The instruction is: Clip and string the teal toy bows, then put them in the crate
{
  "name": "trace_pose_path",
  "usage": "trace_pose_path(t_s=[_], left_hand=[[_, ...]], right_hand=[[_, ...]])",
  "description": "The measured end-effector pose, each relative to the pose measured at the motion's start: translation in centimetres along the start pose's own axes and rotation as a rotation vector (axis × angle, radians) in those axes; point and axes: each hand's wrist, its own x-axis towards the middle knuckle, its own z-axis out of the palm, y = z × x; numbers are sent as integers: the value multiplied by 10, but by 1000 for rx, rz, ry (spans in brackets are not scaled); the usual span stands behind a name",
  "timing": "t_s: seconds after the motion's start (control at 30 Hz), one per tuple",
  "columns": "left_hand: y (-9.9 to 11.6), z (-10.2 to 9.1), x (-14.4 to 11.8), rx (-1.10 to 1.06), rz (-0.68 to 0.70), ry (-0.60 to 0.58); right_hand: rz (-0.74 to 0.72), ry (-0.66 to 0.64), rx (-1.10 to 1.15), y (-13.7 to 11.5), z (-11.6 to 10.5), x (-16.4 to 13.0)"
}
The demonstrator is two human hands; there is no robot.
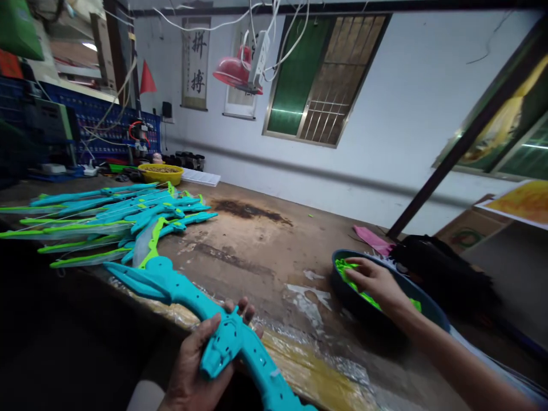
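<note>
A turquoise plastic toy bow (205,305) slants across the table's front edge, its moulded middle facing up. My left hand (199,348) is wrapped round that middle part from below. Its upper end carries a green and translucent limb (150,242); the lower end runs out of the picture. At the right, my right hand (379,282) reaches over the rim of a dark blue basin (436,308). Its fingers are bent in a pinch among small bright green plastic pieces (342,267). What lies between the fingertips, if anything, is too small to make out.
Several turquoise and green toy bows (115,220) are heaped at the left. Behind them stand a yellow bowl (175,174) of small parts and a white tray (201,177). A red lamp (235,69) hangs overhead. Black cloth (445,277) lies beyond the basin, near a slanted post (428,191).
</note>
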Motion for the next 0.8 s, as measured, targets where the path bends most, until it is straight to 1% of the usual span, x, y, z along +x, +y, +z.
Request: trace_pose_path(t_s=[0.03,0.07,0.13,0.17,0.2,0.23,0.27,0.33,0.4,0.47,0.6,0.73,0.8], left_hand=[[-4,1,-4,13,-8,2],[-7,2,-8,24,-22,-26],[-14,2,-15,54,-68,-145],[-16,1,-19,79,-101,-210],[-19,-1,-23,114,-130,-264],[-22,-2,-27,158,-148,-299],[-24,-3,-31,207,-154,-314],[-28,-6,-37,296,-138,-306],[-32,-7,-43,351,-118,-294],[-35,-6,-47,387,-106,-304],[-42,0,-52,474,-69,-355],[-43,5,-53,631,-25,-400],[-41,6,-54,718,-9,-434]], right_hand=[[-21,-93,91,-22,8,-21],[-39,-175,168,-43,17,-44],[-53,-343,322,-81,31,-90],[-21,-469,506,-97,36,-113],[6,-559,629,-111,41,-133],[6,-608,703,-121,44,-151],[-14,-626,739,-128,46,-165],[-96,-590,698,-135,48,-185],[-176,-526,629,-135,47,-195],[-212,-495,568,-134,45,-198],[-239,-465,402,-132,40,-201],[-378,-396,215,-133,40,-206],[-436,-367,179,-135,39,-209]])
